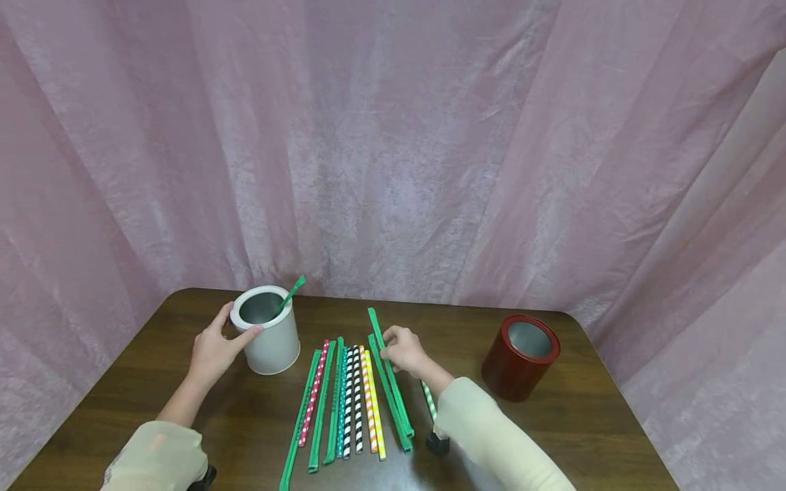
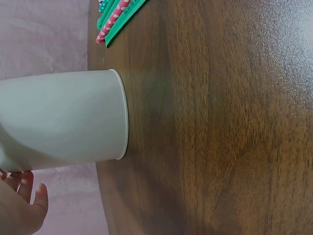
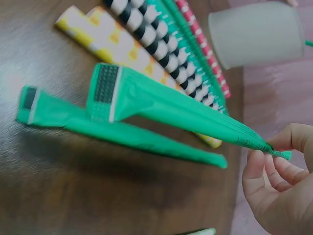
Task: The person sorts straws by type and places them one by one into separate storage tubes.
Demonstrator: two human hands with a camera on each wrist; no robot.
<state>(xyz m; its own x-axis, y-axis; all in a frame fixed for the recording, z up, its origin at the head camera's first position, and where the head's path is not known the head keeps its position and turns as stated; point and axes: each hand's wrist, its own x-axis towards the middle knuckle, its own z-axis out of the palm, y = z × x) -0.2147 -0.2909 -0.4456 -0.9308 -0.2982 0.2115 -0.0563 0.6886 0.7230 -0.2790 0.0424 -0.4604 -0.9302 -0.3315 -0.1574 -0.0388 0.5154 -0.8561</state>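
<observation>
Left hand (image 1: 215, 351) cupped, fingers spread; right hand (image 1: 402, 350) curled, fingers (image 3: 259, 164) pinching.

I see my right hand (image 3: 279, 191) at the lower right, its fingertips (image 3: 255, 157) pinching one end of a green wrapped straw (image 3: 171, 105), which rises off the wooden table (image 3: 58, 196) at a slant. A second green straw (image 3: 112, 132) lies flat just beneath it. Beyond them lie striped and dotted straws (image 3: 161, 49) side by side, and a white cup (image 3: 257, 34) stands near their far ends.
</observation>
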